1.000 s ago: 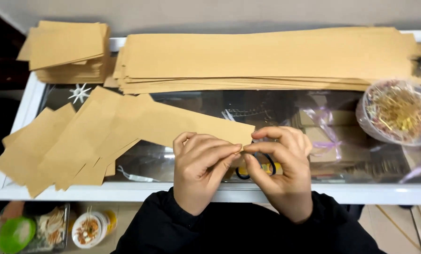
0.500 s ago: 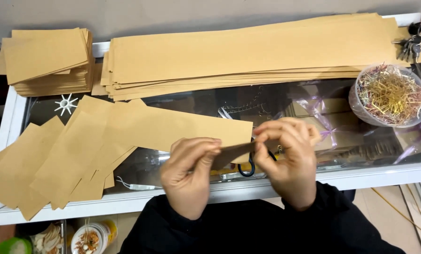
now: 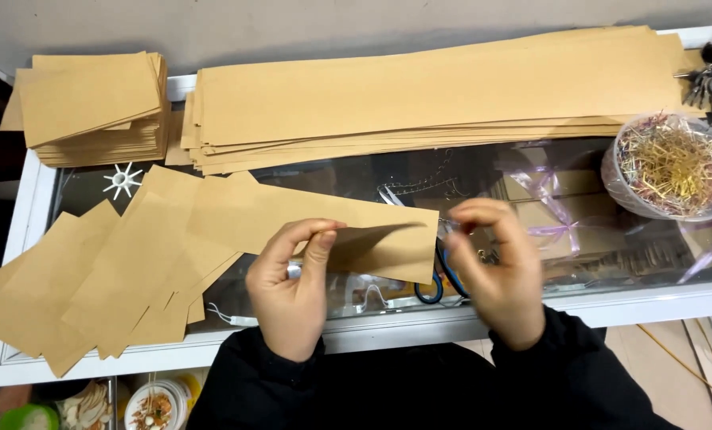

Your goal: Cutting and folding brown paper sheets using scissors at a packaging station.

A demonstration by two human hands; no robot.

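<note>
Left hand (image 3: 292, 279) pinches brown paper strip (image 3: 324, 227); right hand (image 3: 495, 267), at 3 o'clock, fingers curled, grip indeterminate

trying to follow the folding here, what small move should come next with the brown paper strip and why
Probably bring the right hand back onto the free end of the brown paper strip. Only the left hand pinches it, thumb and fingers on its lower edge, and a flap there has lifted. The right hand sits just beyond the strip's end, blurred; whether it touches is unclear. Two hands would steady the fold.
</note>
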